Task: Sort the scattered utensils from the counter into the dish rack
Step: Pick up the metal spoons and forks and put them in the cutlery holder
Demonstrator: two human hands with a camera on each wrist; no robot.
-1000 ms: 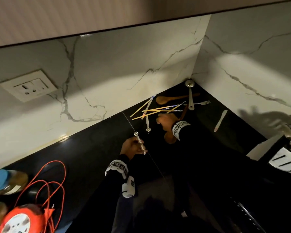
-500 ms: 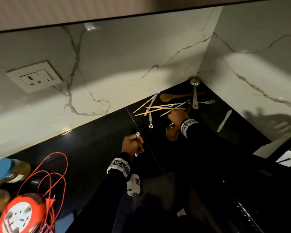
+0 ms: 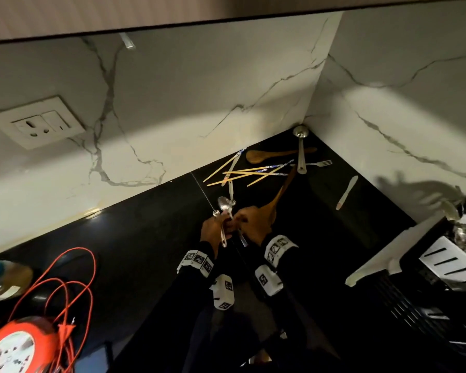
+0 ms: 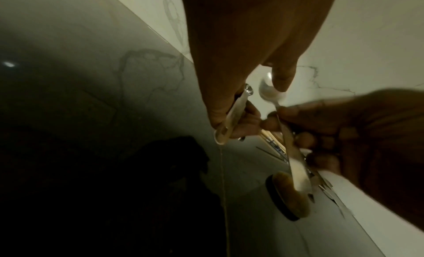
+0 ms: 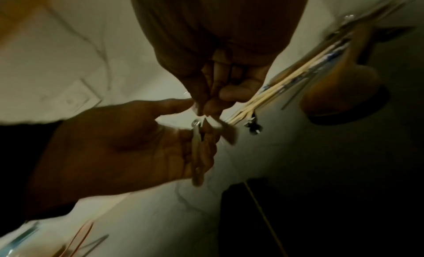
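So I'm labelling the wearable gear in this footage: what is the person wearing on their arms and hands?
Both arms are in dark long sleeves. Each wrist carries a white band printed with square black-and-white markers, and a small white box with the same kind of marker sits below each band. The left hand and right hand are bare, with no gloves; no rings or cables show on them.

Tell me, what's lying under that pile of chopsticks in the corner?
A metal measuring spoon lies partly under the chopsticks, its handle crossed by them. Below is black counter. Anything smaller beneath the sticks cannot be made out.
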